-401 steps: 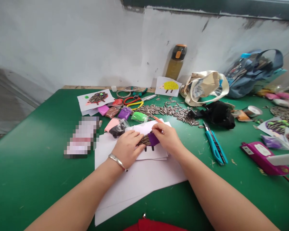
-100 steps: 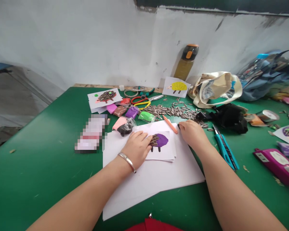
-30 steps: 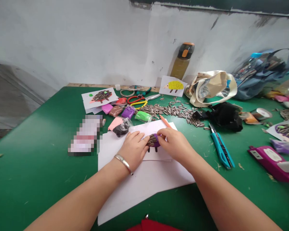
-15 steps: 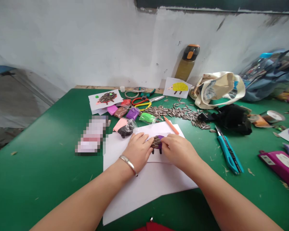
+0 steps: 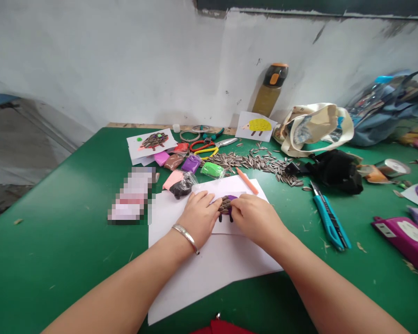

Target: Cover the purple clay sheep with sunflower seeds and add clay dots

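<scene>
A small hedgehog picture (image 5: pixel 225 205) lies on white paper (image 5: pixel 181 278). Its body is purple clay partly covered with striped sunflower seeds, and two short black legs show below. My left hand (image 5: pixel 199 215), with a silver bangle at the wrist, rests flat on the paper, fingers stretched, the fingertips touching the picture's left side. My right hand (image 5: pixel 256 213) is closed in a pinch over the purple right part of the body. Whatever sits between its fingertips is hidden. Beyond the hands lies a loose heap of sunflower seeds (image 5: pixel 261 162).
Behind the paper are clay packets (image 5: pixel 191 163), scissors (image 5: pixel 209 149) and an orange pen (image 5: pixel 247 181). A blue utility knife (image 5: pixel 330 222) lies to the right, blade out. A yellow hedgehog card (image 5: pixel 256 126) leans near a bottle (image 5: pixel 271 90). A cloth bag (image 5: pixel 316 130) stands farther right.
My right hand has shifted very slightly against the purple clay, still pinched. My left hand stays in place. The whole view has drifted a little.
</scene>
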The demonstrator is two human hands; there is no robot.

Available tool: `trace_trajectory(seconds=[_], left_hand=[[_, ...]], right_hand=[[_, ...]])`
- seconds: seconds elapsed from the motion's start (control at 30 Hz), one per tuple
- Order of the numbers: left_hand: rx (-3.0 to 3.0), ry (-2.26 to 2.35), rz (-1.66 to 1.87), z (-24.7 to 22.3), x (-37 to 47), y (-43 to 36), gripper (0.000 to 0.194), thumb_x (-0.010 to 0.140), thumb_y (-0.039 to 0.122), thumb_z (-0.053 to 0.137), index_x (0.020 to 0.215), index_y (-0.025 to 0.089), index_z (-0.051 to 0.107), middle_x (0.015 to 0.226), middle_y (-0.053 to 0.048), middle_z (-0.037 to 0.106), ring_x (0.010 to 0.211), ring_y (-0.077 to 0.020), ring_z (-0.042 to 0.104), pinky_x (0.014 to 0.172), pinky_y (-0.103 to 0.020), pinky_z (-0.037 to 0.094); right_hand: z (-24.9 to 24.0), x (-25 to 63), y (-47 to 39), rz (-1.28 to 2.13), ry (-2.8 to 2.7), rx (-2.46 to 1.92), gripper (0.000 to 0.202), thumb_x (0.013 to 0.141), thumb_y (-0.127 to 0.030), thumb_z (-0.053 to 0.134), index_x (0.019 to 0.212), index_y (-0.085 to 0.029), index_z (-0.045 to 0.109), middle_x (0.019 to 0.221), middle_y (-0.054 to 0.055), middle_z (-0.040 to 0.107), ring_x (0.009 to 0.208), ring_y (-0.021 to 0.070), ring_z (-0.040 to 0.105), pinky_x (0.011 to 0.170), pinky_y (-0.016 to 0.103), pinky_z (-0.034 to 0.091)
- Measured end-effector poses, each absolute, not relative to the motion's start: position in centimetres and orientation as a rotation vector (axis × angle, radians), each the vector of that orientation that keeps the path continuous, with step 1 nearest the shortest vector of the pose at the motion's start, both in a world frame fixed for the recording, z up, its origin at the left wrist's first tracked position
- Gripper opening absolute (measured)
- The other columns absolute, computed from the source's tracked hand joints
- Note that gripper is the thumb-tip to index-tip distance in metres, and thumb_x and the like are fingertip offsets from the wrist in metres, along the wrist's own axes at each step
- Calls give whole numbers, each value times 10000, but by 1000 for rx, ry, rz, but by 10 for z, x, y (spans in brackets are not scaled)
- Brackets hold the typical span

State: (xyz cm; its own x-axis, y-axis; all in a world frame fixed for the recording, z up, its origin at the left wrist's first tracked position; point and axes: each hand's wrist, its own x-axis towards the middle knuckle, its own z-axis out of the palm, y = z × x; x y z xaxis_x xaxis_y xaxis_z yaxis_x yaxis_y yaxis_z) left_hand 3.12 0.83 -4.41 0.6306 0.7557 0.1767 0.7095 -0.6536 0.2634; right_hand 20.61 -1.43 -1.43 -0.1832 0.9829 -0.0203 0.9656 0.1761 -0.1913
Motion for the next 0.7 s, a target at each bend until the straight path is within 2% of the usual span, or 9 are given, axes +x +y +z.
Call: trace_trajectory(seconds=[0.43, 0.57, 0.7], left_hand=[[2720, 1176, 398, -42, 31, 10, 293, 908, 176, 464, 1177, 139, 577, 1144, -115, 611, 1112, -282, 494, 986, -497, 407], [2731, 1176, 412, -43, 29, 12, 312, 916, 198, 457, 1206, 131, 551, 1176, -120, 603, 1138, -294, 486, 999, -524, 392], [2715, 1160, 414, -43, 29, 12, 342, 918, 205, 452, 1245, 128, 518, 1193, -120, 599, 1155, -288, 483, 1013, -522, 382]], right_hand=[[-7, 221, -7, 378, -2202, -1924, 272, 848, -182, 423, 659, -193, 618, 710, 26, 618, 630, 130, 491, 553, 266, 256], [-2, 261, 4, 225, -1990, -2046, 288, 847, -181, 414, 727, -216, 673, 762, 28, 658, 705, 156, 549, 611, 262, 327], [-11, 306, 15, 34, -1767, -2247, 322, 848, -192, 419, 931, -223, 730, 936, 63, 703, 854, 211, 600, 699, 285, 383]])
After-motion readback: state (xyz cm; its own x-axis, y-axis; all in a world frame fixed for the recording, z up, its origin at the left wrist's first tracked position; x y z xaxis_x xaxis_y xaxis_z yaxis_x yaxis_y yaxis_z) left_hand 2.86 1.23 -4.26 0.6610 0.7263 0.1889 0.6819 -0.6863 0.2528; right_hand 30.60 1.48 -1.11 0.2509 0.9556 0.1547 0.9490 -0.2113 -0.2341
